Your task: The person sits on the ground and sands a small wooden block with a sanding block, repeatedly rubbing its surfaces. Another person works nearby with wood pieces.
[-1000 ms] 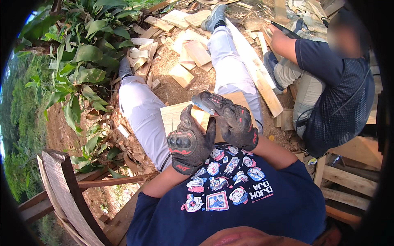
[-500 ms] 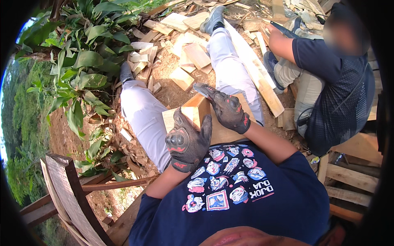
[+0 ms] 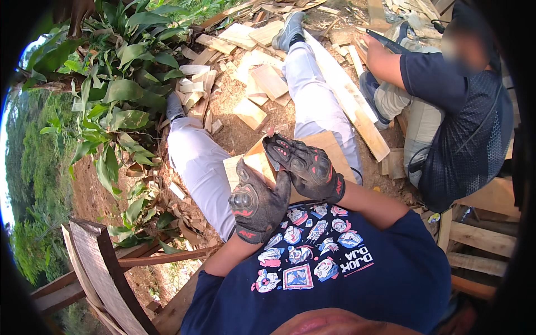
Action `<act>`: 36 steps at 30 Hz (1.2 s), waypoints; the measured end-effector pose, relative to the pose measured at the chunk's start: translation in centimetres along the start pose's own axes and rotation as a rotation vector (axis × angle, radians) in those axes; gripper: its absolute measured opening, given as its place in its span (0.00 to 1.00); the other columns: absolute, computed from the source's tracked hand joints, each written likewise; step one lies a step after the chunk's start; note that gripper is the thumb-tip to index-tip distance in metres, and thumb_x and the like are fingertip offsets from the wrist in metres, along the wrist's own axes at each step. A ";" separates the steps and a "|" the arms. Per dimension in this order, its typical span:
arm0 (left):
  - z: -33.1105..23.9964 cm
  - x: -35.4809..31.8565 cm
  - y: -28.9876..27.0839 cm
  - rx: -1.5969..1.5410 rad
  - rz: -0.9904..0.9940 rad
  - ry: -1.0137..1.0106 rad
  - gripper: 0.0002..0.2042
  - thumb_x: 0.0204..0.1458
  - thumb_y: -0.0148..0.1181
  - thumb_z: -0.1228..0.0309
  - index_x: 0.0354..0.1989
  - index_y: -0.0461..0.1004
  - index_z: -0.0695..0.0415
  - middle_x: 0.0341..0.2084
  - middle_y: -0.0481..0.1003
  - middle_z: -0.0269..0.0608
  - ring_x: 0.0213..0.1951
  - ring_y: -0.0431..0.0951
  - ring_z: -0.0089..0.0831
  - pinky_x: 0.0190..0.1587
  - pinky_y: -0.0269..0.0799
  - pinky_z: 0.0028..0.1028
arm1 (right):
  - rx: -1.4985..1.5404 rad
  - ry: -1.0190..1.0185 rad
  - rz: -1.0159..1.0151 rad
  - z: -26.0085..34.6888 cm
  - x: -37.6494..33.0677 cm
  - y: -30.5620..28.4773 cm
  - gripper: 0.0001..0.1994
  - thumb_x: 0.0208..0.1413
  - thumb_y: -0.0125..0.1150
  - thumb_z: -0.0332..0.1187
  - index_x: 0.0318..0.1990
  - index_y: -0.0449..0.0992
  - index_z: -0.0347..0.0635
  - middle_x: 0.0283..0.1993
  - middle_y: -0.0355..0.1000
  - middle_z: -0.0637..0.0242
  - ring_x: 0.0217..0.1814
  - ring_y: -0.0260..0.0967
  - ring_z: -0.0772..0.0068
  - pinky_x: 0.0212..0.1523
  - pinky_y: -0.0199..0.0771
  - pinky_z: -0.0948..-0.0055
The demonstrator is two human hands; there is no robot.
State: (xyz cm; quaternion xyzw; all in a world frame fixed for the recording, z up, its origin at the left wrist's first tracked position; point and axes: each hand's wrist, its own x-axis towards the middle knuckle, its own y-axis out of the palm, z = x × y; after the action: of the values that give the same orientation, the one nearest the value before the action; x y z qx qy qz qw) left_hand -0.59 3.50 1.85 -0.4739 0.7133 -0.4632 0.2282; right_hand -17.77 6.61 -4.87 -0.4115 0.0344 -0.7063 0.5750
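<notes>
Across the lap, in the head view, we are seeing a pale wooden piece (image 3: 259,159) lying between two trousered legs (image 3: 198,156) and close to the dark printed shirt (image 3: 312,251). A flat wooden face (image 3: 340,153) is showing past the right wrist, though we are not telling for sure whether it is belonging to the same piece.

Our gloved left hand (image 3: 259,202) is resting against the near left side of the wood, its thumb and one finger standing apart; its other fingers are hiding, so we cannot tell whether they are clamping. Our gloved right hand (image 3: 307,166) is lying over the top corner, its fingers bending close together; whether they are gripping the wood or something small beneath is staying unclear to us.

We are judging the step in hand to be close handwork on that corner, the left side bracing and the right bearing on it. The next move, we are thinking, is calling for a steady left brace and right fingers following the edge without slipping.

Beyond the knees, offcuts (image 3: 270,82) are littering the ground and a long board (image 3: 349,95) is lying alongside our right leg, with a co-worker (image 3: 458,120) sitting farther right.
</notes>
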 end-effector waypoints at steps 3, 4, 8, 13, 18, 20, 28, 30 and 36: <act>1.5 -0.3 1.2 0.146 -0.109 0.189 0.42 0.57 0.74 0.55 0.63 0.63 0.83 0.30 0.80 0.61 0.24 0.83 0.51 0.26 0.77 0.47 | 0.075 0.145 0.101 -2.7 -0.6 0.7 0.36 0.57 0.60 0.15 0.76 0.68 0.38 0.76 0.72 0.54 0.74 0.73 0.54 0.70 0.76 0.60; 1.2 -0.5 1.1 0.026 -0.077 0.093 0.42 0.57 0.74 0.55 0.64 0.63 0.83 0.31 0.80 0.61 0.25 0.83 0.51 0.26 0.77 0.46 | 0.149 0.233 0.141 -2.7 -0.7 0.4 0.36 0.57 0.60 0.15 0.77 0.68 0.39 0.76 0.71 0.54 0.74 0.73 0.54 0.71 0.76 0.61; 0.4 -0.4 0.8 -0.159 -0.010 -0.037 0.35 0.59 0.72 0.61 0.64 0.64 0.76 0.40 0.79 0.62 0.35 0.84 0.56 0.37 0.78 0.47 | 0.098 0.050 0.096 0.2 1.1 -0.6 0.35 0.61 0.56 0.16 0.78 0.67 0.42 0.78 0.69 0.55 0.75 0.73 0.56 0.72 0.74 0.63; 0.6 -0.5 0.4 -0.220 0.022 -0.108 0.34 0.60 0.71 0.62 0.64 0.63 0.75 0.40 0.79 0.62 0.36 0.84 0.56 0.38 0.78 0.47 | 0.204 0.223 0.149 -4.1 -0.4 0.8 0.30 0.66 0.53 0.17 0.77 0.68 0.38 0.78 0.68 0.55 0.78 0.69 0.57 0.75 0.72 0.61; 1.3 -0.6 1.4 -0.219 -0.078 -0.015 0.37 0.58 0.72 0.60 0.64 0.62 0.78 0.31 0.80 0.56 0.26 0.83 0.53 0.30 0.78 0.45 | 0.157 0.096 0.123 -0.4 1.2 -0.2 0.29 0.68 0.52 0.18 0.77 0.68 0.40 0.77 0.71 0.56 0.77 0.71 0.61 0.73 0.74 0.67; 1.2 -0.6 1.2 -0.261 -0.050 -0.049 0.37 0.58 0.73 0.61 0.65 0.62 0.77 0.31 0.80 0.57 0.27 0.83 0.54 0.30 0.78 0.45 | 0.386 0.290 0.118 -3.9 0.7 1.6 0.32 0.64 0.56 0.18 0.77 0.68 0.42 0.76 0.71 0.57 0.76 0.71 0.59 0.73 0.74 0.68; 0.7 -1.0 0.5 -0.137 -0.033 -0.025 0.37 0.58 0.71 0.60 0.66 0.62 0.77 0.36 0.79 0.63 0.30 0.83 0.57 0.34 0.78 0.49 | 0.187 0.096 0.082 -1.1 1.0 -0.4 0.32 0.63 0.53 0.16 0.76 0.70 0.46 0.75 0.72 0.55 0.75 0.73 0.57 0.71 0.76 0.64; 0.4 -1.0 0.2 -0.131 0.002 -0.057 0.36 0.59 0.71 0.59 0.65 0.63 0.75 0.38 0.79 0.62 0.33 0.84 0.58 0.36 0.78 0.49 | -0.222 0.390 0.387 -5.2 0.7 -0.8 0.31 0.64 0.53 0.18 0.75 0.71 0.46 0.68 0.77 0.56 0.65 0.79 0.57 0.61 0.80 0.63; 0.3 -1.5 -0.1 -0.163 0.064 -0.124 0.34 0.59 0.72 0.58 0.63 0.65 0.72 0.42 0.79 0.64 0.38 0.85 0.60 0.40 0.78 0.50 | -0.306 0.176 0.057 -5.1 -0.5 -2.2 0.26 0.67 0.54 0.23 0.73 0.73 0.48 0.55 0.82 0.52 0.49 0.82 0.53 0.49 0.81 0.58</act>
State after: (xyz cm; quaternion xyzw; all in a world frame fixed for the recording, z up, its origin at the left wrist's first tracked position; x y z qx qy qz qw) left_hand 0.36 4.71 1.61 -0.4958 0.7479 -0.3656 0.2473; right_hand -22.67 5.54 -7.38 -0.4295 0.2032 -0.7096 0.5202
